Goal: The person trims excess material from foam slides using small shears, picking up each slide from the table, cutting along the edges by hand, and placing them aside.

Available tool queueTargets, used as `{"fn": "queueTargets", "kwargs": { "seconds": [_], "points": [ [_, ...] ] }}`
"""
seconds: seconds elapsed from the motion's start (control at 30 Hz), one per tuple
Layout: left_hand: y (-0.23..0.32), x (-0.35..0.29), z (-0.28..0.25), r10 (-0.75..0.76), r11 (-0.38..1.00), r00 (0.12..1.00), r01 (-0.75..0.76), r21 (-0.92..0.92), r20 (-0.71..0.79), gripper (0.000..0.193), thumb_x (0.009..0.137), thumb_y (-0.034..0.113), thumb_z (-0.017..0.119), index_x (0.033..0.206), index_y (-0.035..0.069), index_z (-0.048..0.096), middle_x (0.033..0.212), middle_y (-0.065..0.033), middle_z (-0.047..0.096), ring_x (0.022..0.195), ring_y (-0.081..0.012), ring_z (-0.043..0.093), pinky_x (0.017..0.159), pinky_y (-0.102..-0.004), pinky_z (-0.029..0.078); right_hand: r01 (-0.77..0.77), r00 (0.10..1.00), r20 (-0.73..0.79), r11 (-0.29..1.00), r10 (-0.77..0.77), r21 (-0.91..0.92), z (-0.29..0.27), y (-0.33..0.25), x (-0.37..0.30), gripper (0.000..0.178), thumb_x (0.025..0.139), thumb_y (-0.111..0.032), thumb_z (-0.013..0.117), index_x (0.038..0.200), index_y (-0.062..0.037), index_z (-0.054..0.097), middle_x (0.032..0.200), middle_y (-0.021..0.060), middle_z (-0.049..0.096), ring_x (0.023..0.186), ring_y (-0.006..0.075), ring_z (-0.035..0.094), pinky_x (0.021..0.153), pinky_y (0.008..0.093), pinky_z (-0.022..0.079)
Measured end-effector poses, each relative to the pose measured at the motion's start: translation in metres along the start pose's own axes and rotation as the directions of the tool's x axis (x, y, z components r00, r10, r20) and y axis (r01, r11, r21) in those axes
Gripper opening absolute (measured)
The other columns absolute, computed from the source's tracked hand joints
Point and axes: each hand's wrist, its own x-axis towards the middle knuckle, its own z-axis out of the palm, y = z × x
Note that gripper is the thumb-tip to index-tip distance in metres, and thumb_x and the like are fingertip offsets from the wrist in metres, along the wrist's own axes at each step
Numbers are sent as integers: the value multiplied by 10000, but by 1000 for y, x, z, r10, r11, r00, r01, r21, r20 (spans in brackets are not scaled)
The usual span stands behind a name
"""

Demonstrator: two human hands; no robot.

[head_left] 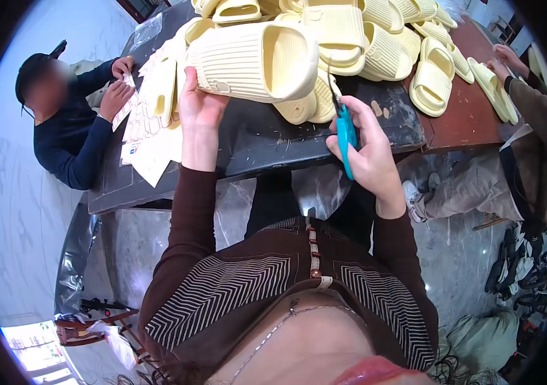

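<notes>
My left hand (201, 102) is closed on a pale yellow ribbed slide sandal (232, 61), raised above the table's near edge with its open end toward the right. In my right hand (370, 151) is a pair of scissors (345, 131) with teal handles. Their thin dark blades point up and away, close to the sandal's right end; whether they touch it I cannot tell. Beneath and behind the held sandal, other yellow sandals (296, 109) lie on the black table.
A heap of yellow sandals (386, 51) covers the far part of the black table (248, 141). Paper sheets (155, 151) lie at the left, by a person in dark blue (74, 135) handling paper. At the right, another person's hands (501, 64) are near a sandal on the reddish-brown table (472, 122).
</notes>
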Motion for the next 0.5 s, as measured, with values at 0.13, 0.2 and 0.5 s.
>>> {"fn": "queueTargets", "kwargs": {
  "seconds": [0.13,0.2,0.5],
  "points": [
    [-5,-1,-8,25,999,1000,-25,-26,3,493,997,377,441,1378,65,428,1384,-114,502,1273,-295,475,1068,-500,375,32,999,-33,999,-33,-40,9,5,2,511,819,-28,692,1278,-1,470,978,78,583,856,113,564,752,260,488],
    [-10,0,-10,24,999,1000,-24,-44,2,498,997,381,438,1379,63,425,1388,-115,498,1275,-297,473,1072,-496,373,56,997,-56,998,-58,-42,11,7,3,508,812,-66,722,1260,-12,487,947,82,601,832,111,577,729,274,501],
    [-13,-1,-15,33,999,998,-32,-29,46,513,995,388,437,1396,69,406,1414,-114,471,1293,-297,454,1076,-492,370,156,979,-107,974,-175,-164,9,5,10,499,808,-68,726,1248,-3,499,960,107,609,816,137,595,724,285,509]
  ]
}}
